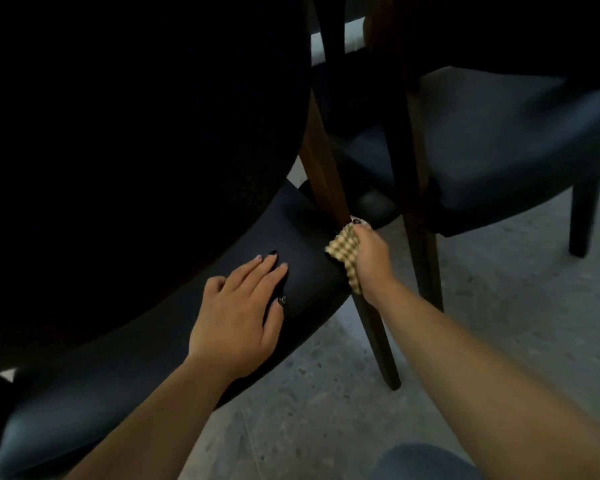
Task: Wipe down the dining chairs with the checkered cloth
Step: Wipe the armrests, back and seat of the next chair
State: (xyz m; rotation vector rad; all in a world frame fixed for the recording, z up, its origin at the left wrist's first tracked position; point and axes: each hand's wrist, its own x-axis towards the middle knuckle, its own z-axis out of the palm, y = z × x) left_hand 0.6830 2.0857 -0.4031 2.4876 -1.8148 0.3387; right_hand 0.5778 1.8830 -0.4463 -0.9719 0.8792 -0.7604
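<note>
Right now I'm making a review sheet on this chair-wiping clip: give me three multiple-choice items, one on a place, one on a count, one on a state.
1. Where is the checkered cloth?
A. flat on the seat
B. wrapped around the near chair's wooden leg
C. on the floor

2. How many chair seats are in view?
A. one
B. two
C. four

3. What is the left hand doing?
A. lying flat and open on the near seat
C. gripping the cloth
B. hanging in the air

Key: 1 B, the right hand clasps it on the leg; 2 B, the near seat and far seat; 3 A, fingers spread on the cushion.
</note>
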